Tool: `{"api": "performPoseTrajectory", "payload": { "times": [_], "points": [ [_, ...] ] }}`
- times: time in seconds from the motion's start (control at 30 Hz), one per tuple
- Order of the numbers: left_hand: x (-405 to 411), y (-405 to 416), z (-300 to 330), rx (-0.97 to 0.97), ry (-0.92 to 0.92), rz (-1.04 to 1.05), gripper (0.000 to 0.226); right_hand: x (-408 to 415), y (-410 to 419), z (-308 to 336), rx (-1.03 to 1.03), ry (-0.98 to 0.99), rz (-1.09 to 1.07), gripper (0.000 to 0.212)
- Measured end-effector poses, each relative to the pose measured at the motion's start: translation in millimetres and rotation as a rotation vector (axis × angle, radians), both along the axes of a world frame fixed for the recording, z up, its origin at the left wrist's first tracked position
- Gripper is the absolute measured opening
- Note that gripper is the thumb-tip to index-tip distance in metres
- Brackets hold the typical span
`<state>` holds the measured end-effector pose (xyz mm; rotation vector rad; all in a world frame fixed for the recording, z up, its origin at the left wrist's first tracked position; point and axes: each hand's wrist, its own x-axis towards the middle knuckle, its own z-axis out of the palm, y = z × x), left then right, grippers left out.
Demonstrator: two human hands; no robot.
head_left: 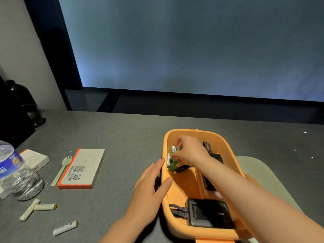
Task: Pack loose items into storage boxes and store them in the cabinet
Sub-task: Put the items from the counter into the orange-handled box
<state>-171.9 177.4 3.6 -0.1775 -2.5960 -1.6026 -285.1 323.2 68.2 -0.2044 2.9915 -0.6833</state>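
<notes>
Water bottle (12, 172): clear plastic, blue label, at the far left edge of the grey table (114, 137).
Loose batteries (44, 206): three white cells on the table, near left; two touching just near of the bottle, one (65, 228) apart and nearer.
Small white book (36, 159): left, partly behind the bottle.
Fork (62, 170): pale, lying just beside the left edge of the orange-edged book.
Orange-edged book (83, 168): flat, back cover up, QR codes showing.
Left hand (150, 186): fingers straight, laid against the outer left wall of the box, thumb on its rim; grip around nothing.
Storage box (168, 190): orange, open-topped, right of centre on the table, sitting on a pale green mat (259, 171).
Right hand (190, 151): reaching into the far left part of the box; grip pinched on white batteries (172, 152), above a green pack (173, 165).
Power bank (208, 214): dark grey, in the near end of the box, short cable at its left.
Other dark items: along the right inner wall, under the right forearm; cannot identify.
</notes>
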Motion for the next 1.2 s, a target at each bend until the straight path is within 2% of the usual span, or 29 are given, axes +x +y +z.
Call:
{"api": "performPoseTrajectory", "payload": {
  "times": [0.17, 0.43, 0.5, 0.63, 0.77, 0.83, 0.9, 1.03, 1.13, 1.2],
  "points": [
    [4.5, -7.8, -3.5, 0.033, -0.032, -0.01, 0.057, -24.4, -24.6, -15.9, 0.259, -0.097, -0.013, 0.028],
    [5.8, -13.7, -3.7, -0.002, -0.045, 0.031, 0.053, -30.7, -21.1, -24.5, 0.129, -0.158, -0.094, 0.012],
    [8.0, -15.3, -4.4, -0.005, -0.026, 0.046, 0.054, -23.8, -13.0, -19.2, 0.059, -0.12, -0.098, 0.011],
    [28.4, -35.7, -16.8, -0.047, 0.029, 0.122, 0.046, 10.1, 2.3, -1.7, -0.212, 0.018, -0.07, 0.014],
    [62.1, -80.7, -34.1, -0.014, 0.006, 0.387, 0.027, 68.1, -5.9, 17.6, -0.505, 0.234, -0.01, 0.017],
    [78.0, -107.7, -40.0, -0.036, -0.011, 0.527, 0.03, 103.2, -29.7, 23.3, -0.644, 0.306, 0.108, 0.023],
    [92.3, -132.4, -42.0, -0.075, -0.035, 0.637, 0.034, 132.8, -60.9, 19.0, -0.696, 0.314, 0.251, 0.029],
    [114.7, -171.1, -42.7, -0.142, -0.052, 0.739, 0.038, 163.9, -122.7, -25.7, -0.631, 0.126, 0.403, 0.031],
    [127.3, -190.9, -44.8, -0.205, -0.084, 0.754, 0.038, 171.0, -159.9, -71.6, -0.39, -0.06, 0.506, 0.028],
    [133.4, -199.8, -46.2, -0.229, -0.089, 0.758, 0.037, 170.0, -181.5, -93.6, -0.256, -0.063, 0.571, 0.031]
  ]
}}
